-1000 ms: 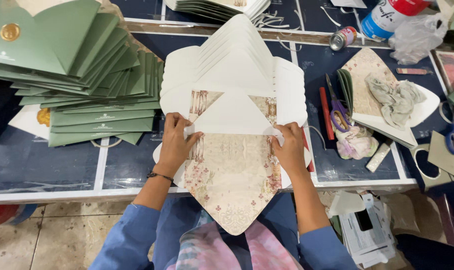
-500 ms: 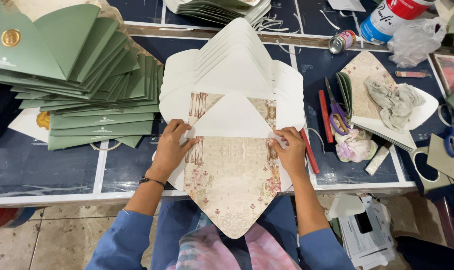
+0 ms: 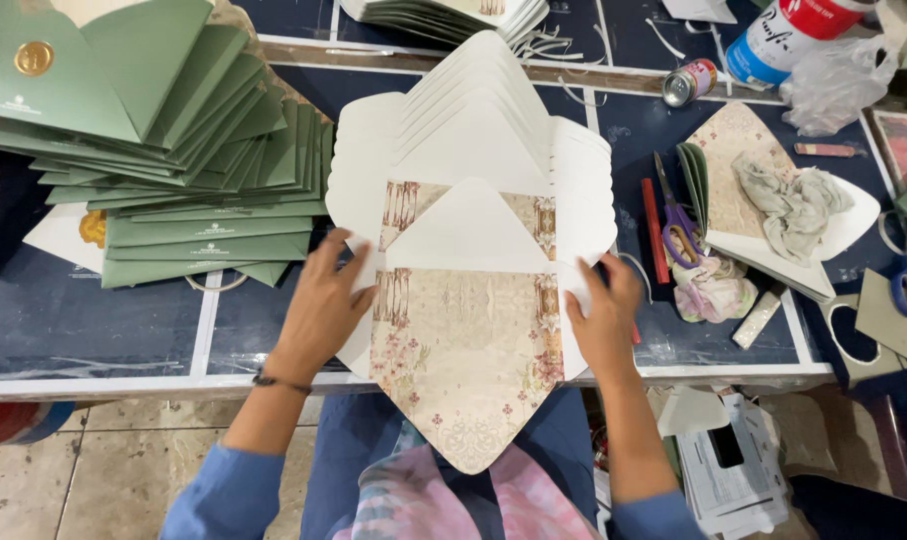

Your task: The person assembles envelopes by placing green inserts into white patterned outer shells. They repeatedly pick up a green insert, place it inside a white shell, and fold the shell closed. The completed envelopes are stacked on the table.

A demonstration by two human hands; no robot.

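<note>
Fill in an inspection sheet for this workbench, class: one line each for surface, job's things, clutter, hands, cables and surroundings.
Surface: dark blue table with pale strips across it.
Job's things: top envelope, opened out with its floral lining up and its lower flap hanging past the table edge, lies on a fanned stack of white envelopes.
Clutter: green envelopes stacked at left; purple-handled scissors, crumpled cloth, small can, plastic bag at right.
Hands: left hand presses the top envelope's left side flap; right hand presses its right side flap.
Cables: nothing seen.
Surroundings: tiled floor below; papers lower right.
</note>
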